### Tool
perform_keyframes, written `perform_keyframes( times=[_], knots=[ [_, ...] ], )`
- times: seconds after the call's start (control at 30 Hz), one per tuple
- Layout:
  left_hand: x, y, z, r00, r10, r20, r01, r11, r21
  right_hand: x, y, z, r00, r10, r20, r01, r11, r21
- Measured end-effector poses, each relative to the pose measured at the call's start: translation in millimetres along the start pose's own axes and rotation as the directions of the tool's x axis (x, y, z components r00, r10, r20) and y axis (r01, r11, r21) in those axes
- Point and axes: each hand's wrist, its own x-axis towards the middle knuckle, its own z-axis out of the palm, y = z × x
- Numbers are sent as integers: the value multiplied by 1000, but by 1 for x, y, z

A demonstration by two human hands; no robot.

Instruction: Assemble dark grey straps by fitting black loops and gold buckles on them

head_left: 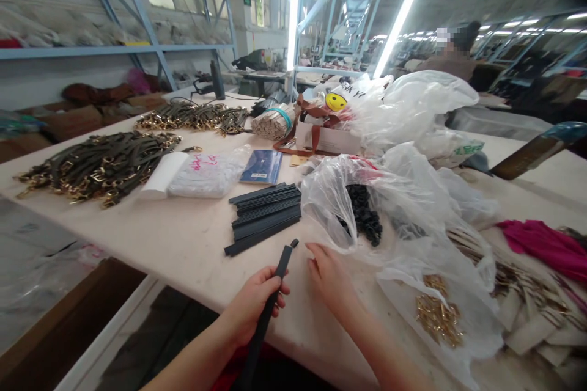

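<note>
My left hand (254,304) is closed round a long black strap (279,272) that points up and away over the table edge, with a small black piece at its tip. My right hand (328,275) rests on the table just right of the strap's tip, fingers loosely extended and empty. A stack of black straps (263,215) lies just beyond both hands. A clear plastic bag (330,195) holding small black loops (364,214) sits to the right of the stack.
Piles of dark straps with gold buckles (98,165) lie at the left and back. A bag of gold buckles (438,314) sits at the right, near pink cloth (545,244). A white packet (202,174), a blue booklet (262,166) and a person (452,52) are farther off.
</note>
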Motion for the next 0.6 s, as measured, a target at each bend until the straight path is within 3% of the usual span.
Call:
perform_keyframes(
  times=[0.2,0.33,0.43,0.5,0.53,0.6],
  knots=[
    [-4,1,-8,999,-29,18,30,998,-50,35,-15,23,998,-31,61,34,998,-49],
    [-4,1,-7,994,-71,89,80,992,-100,26,-8,19,996,12,89,-6,998,-68],
    [-4,2,-6,983,-105,154,125,984,-125,7,-2,9,989,118,87,-125,989,81],
    [-4,1,-4,972,-117,206,139,985,-99,-8,0,2,953,283,106,-303,890,342],
    [-3,0,-3,967,-108,229,126,990,-64,-15,0,-1,918,373,135,-388,774,500],
    [-1,-3,1,968,-63,245,53,998,46,-29,-3,-7,834,503,228,-478,450,754]
  ],
)
